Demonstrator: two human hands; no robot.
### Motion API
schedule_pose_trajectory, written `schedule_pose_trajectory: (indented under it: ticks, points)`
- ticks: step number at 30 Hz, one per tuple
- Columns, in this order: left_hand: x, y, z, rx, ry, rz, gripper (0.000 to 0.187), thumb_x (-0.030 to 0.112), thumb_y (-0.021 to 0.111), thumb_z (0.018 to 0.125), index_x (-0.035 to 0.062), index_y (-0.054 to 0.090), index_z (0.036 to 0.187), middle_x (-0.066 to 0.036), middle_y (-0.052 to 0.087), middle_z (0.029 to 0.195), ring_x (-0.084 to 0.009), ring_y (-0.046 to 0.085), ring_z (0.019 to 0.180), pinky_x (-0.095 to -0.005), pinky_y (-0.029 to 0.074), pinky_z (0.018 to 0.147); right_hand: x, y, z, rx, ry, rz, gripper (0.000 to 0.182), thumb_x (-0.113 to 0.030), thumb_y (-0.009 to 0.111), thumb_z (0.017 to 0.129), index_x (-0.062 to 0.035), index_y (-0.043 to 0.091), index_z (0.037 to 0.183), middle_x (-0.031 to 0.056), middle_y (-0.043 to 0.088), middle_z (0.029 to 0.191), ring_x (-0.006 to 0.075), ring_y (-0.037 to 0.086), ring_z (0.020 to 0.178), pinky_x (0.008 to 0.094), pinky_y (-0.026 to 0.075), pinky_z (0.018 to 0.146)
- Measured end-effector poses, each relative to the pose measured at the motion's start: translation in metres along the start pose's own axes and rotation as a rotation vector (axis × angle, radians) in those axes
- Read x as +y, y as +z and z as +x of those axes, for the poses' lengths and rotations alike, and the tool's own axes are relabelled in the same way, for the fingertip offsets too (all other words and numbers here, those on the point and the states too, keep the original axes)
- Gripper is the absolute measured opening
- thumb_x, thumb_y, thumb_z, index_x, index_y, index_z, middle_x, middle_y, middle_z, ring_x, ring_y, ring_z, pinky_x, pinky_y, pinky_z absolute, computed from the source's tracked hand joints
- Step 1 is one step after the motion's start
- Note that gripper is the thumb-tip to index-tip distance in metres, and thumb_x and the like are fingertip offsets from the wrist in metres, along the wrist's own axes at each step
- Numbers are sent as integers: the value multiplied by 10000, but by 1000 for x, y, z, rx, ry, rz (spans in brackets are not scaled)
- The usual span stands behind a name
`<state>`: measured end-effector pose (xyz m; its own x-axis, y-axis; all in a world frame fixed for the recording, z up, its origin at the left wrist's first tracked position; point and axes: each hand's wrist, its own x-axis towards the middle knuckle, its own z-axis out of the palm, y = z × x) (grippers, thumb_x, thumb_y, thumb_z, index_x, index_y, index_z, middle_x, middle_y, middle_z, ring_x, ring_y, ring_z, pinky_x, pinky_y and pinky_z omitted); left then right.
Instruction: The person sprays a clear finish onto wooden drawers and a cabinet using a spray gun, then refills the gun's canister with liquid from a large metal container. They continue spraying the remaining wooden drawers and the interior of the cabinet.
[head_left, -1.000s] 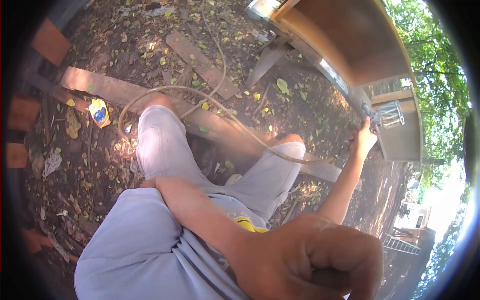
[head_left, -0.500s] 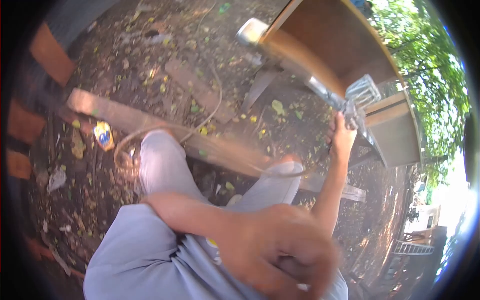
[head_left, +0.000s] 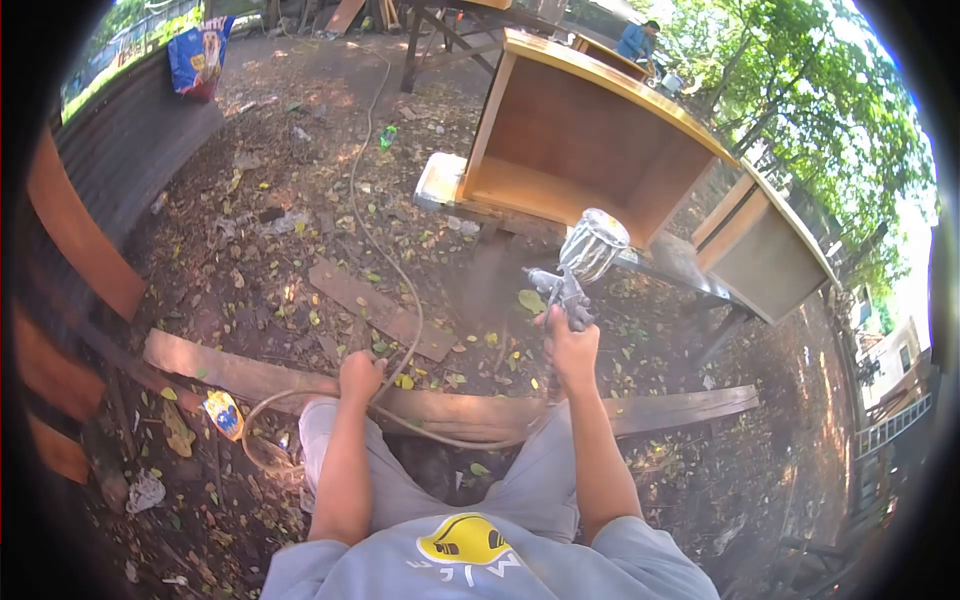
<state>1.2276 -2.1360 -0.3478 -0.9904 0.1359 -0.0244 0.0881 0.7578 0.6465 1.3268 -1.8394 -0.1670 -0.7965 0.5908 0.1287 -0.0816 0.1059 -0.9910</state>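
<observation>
My right hand (head_left: 573,350) is wrapped round the handle of a grey metal spray gun (head_left: 566,292) with a paint-smeared cup (head_left: 596,246) on top. The gun's nozzle points to the left, in front of a wooden cabinet (head_left: 600,135) with an open front. My left hand (head_left: 361,377) is closed above my left knee, beside the tan hose (head_left: 408,290); whether it grips anything is hidden. The hose loops on the ground and passes across my legs towards my right hand.
A long plank (head_left: 450,412) lies across in front of me. A white container (head_left: 440,180) stands by the cabinet's left end, and a second wooden unit (head_left: 770,245) is at right. A person (head_left: 633,42) is far behind. Reddish boards (head_left: 80,230) lean at left.
The view has tilted up. My left hand has moved from close in front of the camera to above my left knee. The spray gun in my right hand now sits nearer the middle.
</observation>
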Motion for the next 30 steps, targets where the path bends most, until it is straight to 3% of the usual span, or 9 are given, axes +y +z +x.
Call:
schedule_pose_trajectory:
  ticks: [2, 5, 6, 9, 14, 18, 22, 25, 30]
  points:
    - [-7, -8, 4, 173, -63, 36, 282, 307, 663, 839, 29, 708, 822, -208, 670, 805, -407, 639, 789, -493, 488, 730, 1, 15, 7, 54, 151, 193, 248, -263, 579, 967, -24, 541, 1019, 44, 557, 736, 79, 395, 421, 234, 309, 385]
    - [-20, -27, 11, 349, -77, 150, 347, 331, 611, 870, 4, 677, 778, -218, 663, 789, -420, 627, 769, -509, 475, 711, -17, 28, 19, 88, 210, 595, 294, -325, 564, 973, -45, 524, 1050, 10, 475, 689, 77, 385, 448, 247, 312, 403]
    - [-26, -29, 10, 391, -77, 190, 374, 340, 585, 885, -6, 663, 765, -225, 662, 793, -422, 625, 763, -515, 471, 705, -24, 27, 24, 41, 206, 684, 336, -376, 551, 971, -65, 504, 1088, -6, 422, 682, 70, 363, 467, 246, 303, 417]
    - [-30, -36, 2, 452, -216, 36, 375, 324, 590, 887, -16, 645, 739, -243, 649, 776, -437, 614, 757, -518, 456, 693, -42, 27, 37, -28, 124, 843, 322, -378, 547, 972, -81, 513, 1090, -2, 429, 685, 64, 351, 467, 233, 290, 417]
    - [-30, -39, 3, 591, -231, -149, 390, 310, 576, 900, -34, 632, 725, -262, 632, 747, -462, 594, 730, -524, 437, 670, -66, 38, 62, -142, -25, 1035, 321, -397, 540, 970, -100, 512, 1088, -5, 421, 683, 62, 331, 459, 228, 293, 429]
    - [-34, -33, 6, 755, -166, -123, 406, 312, 568, 906, -42, 634, 720, -266, 625, 718, -471, 590, 709, -532, 433, 663, -51, 37, 79, -46, 123, 875, 296, -365, 563, 966, -79, 515, 1026, -10, 423, 658, 66, 337, 447, 243, 287, 414]
    - [-37, -33, 5, 693, -217, -59, 396, 297, 563, 908, -50, 629, 728, -271, 626, 730, -471, 588, 701, -542, 429, 662, -27, 33, 83, 92, 318, 504, 250, -312, 545, 979, -65, 511, 967, -4, 460, 659, 72, 344, 427, 263, 288, 388]
    - [-39, -31, 7, 700, -204, -61, 386, 286, 560, 909, -52, 628, 736, -269, 629, 745, -469, 586, 703, -547, 427, 664, -28, 35, 93, 123, 252, 566, 249, -315, 540, 979, -69, 508, 960, -10, 449, 654, 69, 342, 429, 261, 290, 390]
    - [-47, -27, 12, 892, -46, 62, 389, 279, 558, 915, -41, 607, 699, -245, 624, 713, -435, 575, 695, -519, 414, 651, -63, 26, 121, -70, 61, 999, 279, -359, 538, 979, -81, 505, 983, -19, 407, 640, 63, 328, 444, 244, 280, 413]
